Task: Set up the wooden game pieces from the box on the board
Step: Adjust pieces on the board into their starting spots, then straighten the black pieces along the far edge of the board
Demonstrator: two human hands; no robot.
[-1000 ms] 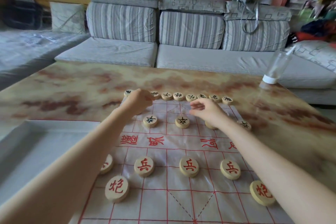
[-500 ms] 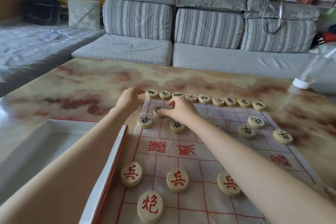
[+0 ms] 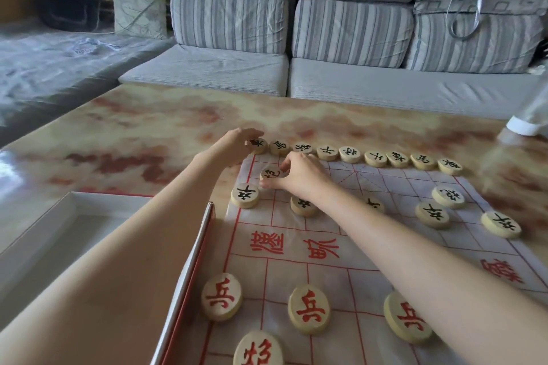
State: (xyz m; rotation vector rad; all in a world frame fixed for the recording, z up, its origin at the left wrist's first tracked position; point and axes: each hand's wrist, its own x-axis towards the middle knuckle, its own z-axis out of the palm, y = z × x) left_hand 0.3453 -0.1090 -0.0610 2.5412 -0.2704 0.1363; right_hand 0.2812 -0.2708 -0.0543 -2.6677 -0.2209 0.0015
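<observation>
fingers [image 3: 286, 164] of r hand [image 3: 299, 178] pinch black piece [image 3: 271, 173] on board [image 3: 370, 246].

Left hand [image 3: 235, 146] far forward, curled; right hand [image 3: 301, 177] beside, in a pinch.

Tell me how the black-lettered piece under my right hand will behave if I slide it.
The piece is a thick flat wooden disc, so it likely stays rigid and, on its face, won't roll or tip. The board looks like a thin, wrinkled sheet, so pushing may bunch it; lifting seems safer.

Grey striped sofa [image 3: 267, 47], marbled table [image 3: 166, 133]
</observation>
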